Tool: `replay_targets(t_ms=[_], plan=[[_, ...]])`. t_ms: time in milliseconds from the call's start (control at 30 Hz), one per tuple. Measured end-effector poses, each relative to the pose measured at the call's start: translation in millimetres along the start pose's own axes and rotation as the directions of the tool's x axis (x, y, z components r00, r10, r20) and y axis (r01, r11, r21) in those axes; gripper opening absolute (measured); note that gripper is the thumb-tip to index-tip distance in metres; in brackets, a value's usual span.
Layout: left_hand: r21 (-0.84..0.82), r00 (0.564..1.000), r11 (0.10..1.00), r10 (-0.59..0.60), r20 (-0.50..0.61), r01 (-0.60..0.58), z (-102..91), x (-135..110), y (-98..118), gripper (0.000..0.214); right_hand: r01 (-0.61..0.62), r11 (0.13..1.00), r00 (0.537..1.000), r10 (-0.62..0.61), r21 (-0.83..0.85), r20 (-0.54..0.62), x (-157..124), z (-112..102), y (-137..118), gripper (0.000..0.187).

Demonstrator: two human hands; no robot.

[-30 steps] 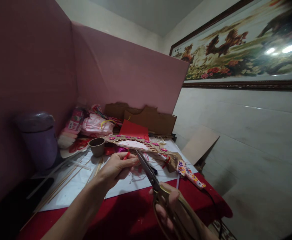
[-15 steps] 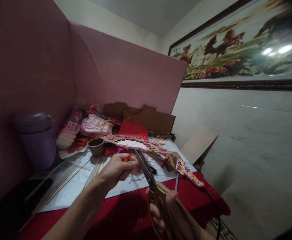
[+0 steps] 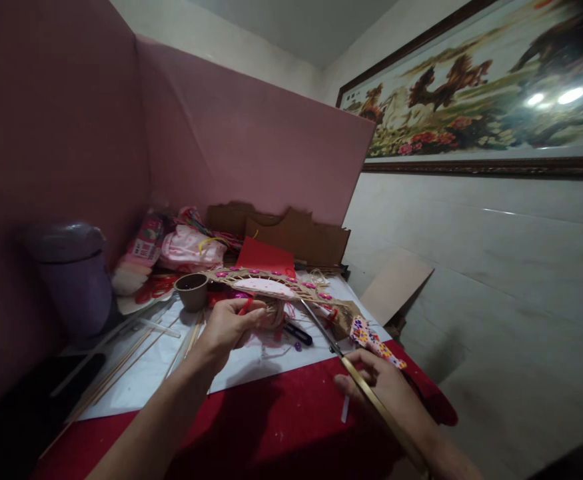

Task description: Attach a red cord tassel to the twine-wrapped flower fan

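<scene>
My left hand is closed in a pinch on a small red strip, held above the white sheet. On the right, my right hand grips scissors by their gold handles; the dark blades point up and left, apart from the red strip. Just behind both hands lies a curved cardboard piece with pink flowers and thin sticks, with a white oval panel in it. A dark slim tool and a purple bead rest between the hands.
A brown cup stands left of the curved piece. Farther left are thin wooden sticks and a purple lidded bin. A flower-patterned glue gun lies right. Red cloth covers the front; cardboard leans behind.
The scissors have swung right, away from my left hand, and turned edge-on, their blades now looking closed. My left hand, still pinching the red strip, has shifted slightly left and up.
</scene>
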State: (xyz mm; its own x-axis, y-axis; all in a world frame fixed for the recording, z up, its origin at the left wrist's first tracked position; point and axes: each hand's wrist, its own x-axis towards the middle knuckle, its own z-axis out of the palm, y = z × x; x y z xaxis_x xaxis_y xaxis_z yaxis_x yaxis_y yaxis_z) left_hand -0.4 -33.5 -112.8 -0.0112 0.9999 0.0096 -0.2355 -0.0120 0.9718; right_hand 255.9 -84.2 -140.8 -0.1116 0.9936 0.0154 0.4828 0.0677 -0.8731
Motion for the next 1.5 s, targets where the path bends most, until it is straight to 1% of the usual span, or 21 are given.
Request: replay_targets(t_ms=[67,167,267,333,400,467,533,633,733,800,833,900,1000,1067,1133,1200,1300,1367,1500], plan=[[-0.026,0.998,0.999,0.041,-0.037,-0.042,-0.8,0.9,1.9,0.037,-0.029,0.983,0.999,0.022,-0.180,-0.038,5.6,-11.0,8.2,0.028],[-0.109,0.996,0.991,0.067,-0.060,-0.074,-3.6,1.3,6.7,0.034,-0.032,0.935,0.999,0.015,-0.354,-0.051,14.8,-14.8,13.2,0.018],[-0.253,0.999,0.966,0.045,-0.010,-0.046,-7.1,0.8,12.2,0.028,0.006,0.884,0.998,-0.037,-0.468,-0.056,29.8,-7.0,10.9,0.019],[-0.339,0.999,0.941,0.028,0.033,-0.015,-9.2,1.4,14.4,0.020,0.040,0.848,0.996,-0.076,-0.528,-0.046,42.6,1.5,8.5,0.023],[-0.400,0.999,0.916,0.003,0.050,0.017,-10.9,3.2,15.1,0.012,0.086,0.767,0.992,-0.126,-0.636,-0.019,54.6,10.8,6.5,0.028],[-0.447,0.999,0.893,-0.030,0.044,0.047,-11.8,5.4,15.3,0.011,0.083,0.676,0.991,-0.133,-0.733,-0.011,63.0,19.4,4.4,0.028],[-0.476,0.998,0.876,-0.063,0.029,0.069,-11.8,6.7,16.1,0.015,0.065,0.619,0.992,-0.126,-0.783,-0.016,66.5,26.1,0.8,0.026],[-0.503,0.996,0.861,-0.090,0.004,0.080,-10.8,5.7,19.3,0.022,0.063,0.552,0.991,-0.132,-0.831,-0.013,64.2,32.4,-9.9,0.024],[-0.524,0.993,0.847,-0.113,-0.019,0.086,-10.2,3.5,23.3,0.028,0.056,0.481,0.989,-0.146,-0.875,-0.017,57.3,38.0,-27.7,0.023],[-0.543,0.992,0.836,-0.121,-0.032,0.085,-10.7,2.9,25.1,0.029,0.072,0.442,0.984,-0.176,-0.894,-0.007,51.8,44.0,-41.5,0.024],[-0.553,0.992,0.830,-0.121,-0.038,0.080,-11.3,3.1,25.5,0.029,0.123,0.410,0.974,-0.225,-0.904,0.031,49.3,47.8,-48.1,0.023],[-0.571,0.993,0.818,-0.113,-0.045,0.067,-12.9,3.9,25.6,0.028,0.230,0.374,0.941,-0.321,-0.898,0.108,45.6,56.9,-59.1,0.023],[-0.591,0.994,0.805,-0.091,-0.053,0.042,-15.8,5.2,25.7,0.029,0.400,0.330,0.870,-0.430,-0.855,0.241,46.6,72.2,-68.0,0.018],[-0.603,0.995,0.798,-0.072,-0.066,0.018,-17.6,5.6,27.0,0.031,0.529,0.264,0.806,-0.455,-0.807,0.379,52.2,83.0,-69.6,0.017],[-0.613,0.995,0.790,-0.053,-0.084,-0.009,-19.4,5.2,29.5,0.032,0.632,0.190,0.736,-0.452,-0.752,0.504,60.0,94.2,-69.6,0.017],[-0.622,0.994,0.782,-0.036,-0.104,-0.036,-21.3,4.3,32.4,0.032,0.686,0.151,0.690,-0.446,-0.712,0.570,67.7,105.9,-69.5,0.018],[-0.632,0.991,0.772,-0.019,-0.134,-0.071,-24.2,2.9,35.0,0.034,0.730,0.119,0.648,-0.435,-0.673,0.626,76.8,123.3,-69.6,0.021],[-0.638,0.990,0.766,-0.014,-0.142,-0.081,-26.3,2.9,35.2,0.034,0.749,0.106,0.630,-0.419,-0.654,0.654,81.0,133.8,-69.6,0.020],[-0.668,0.992,0.740,-0.012,-0.129,-0.078,-30.7,4.9,33.9,0.033,0.759,0.113,0.625,-0.400,-0.641,0.670,85.1,145.8,-69.3,0.016]])
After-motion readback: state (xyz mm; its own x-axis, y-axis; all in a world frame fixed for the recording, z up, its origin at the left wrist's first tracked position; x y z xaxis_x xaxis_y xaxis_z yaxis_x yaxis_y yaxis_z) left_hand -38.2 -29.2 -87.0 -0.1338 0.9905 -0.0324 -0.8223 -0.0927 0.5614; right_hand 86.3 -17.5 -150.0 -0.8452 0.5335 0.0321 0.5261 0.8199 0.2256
